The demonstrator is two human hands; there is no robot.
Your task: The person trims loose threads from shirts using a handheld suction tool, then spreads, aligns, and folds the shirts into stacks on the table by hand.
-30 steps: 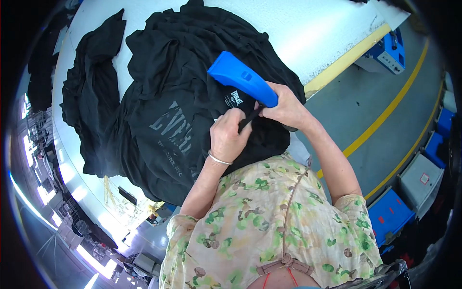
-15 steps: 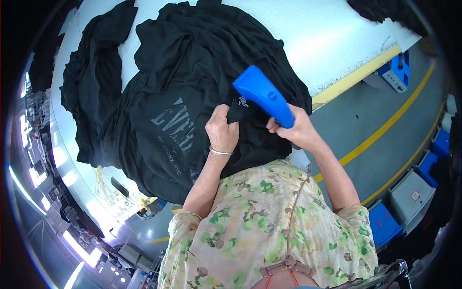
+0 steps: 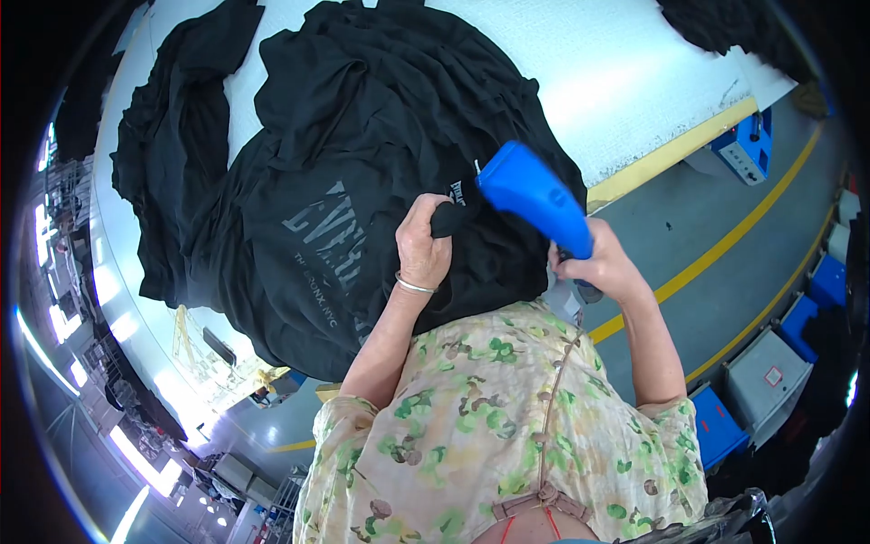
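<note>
A black garment (image 3: 281, 263) with grey printed lettering lies bunched on the white table in front of me. My left hand (image 3: 424, 243) is closed on a fold of its fabric, beside a small white label (image 3: 459, 192). In my right hand (image 3: 605, 261) is a blue handheld tool (image 3: 535, 195), gripped by its handle. The tool's wide head points up and left, close to the right of the label, with a thin tip at its corner. Part of the handle is hidden by my fingers.
More black fabric (image 3: 186, 145) lies on the table's left side, and another dark pile (image 3: 725, 36) at the far right. The white table (image 3: 616, 82) has a yellow edge. A blue device (image 3: 748, 145) sits beyond it. Blue and grey bins (image 3: 766, 372) stand on the right.
My right hand has moved right and slightly down with the blue tool, away from my left hand. My left hand has shifted slightly and still holds the fabric.
</note>
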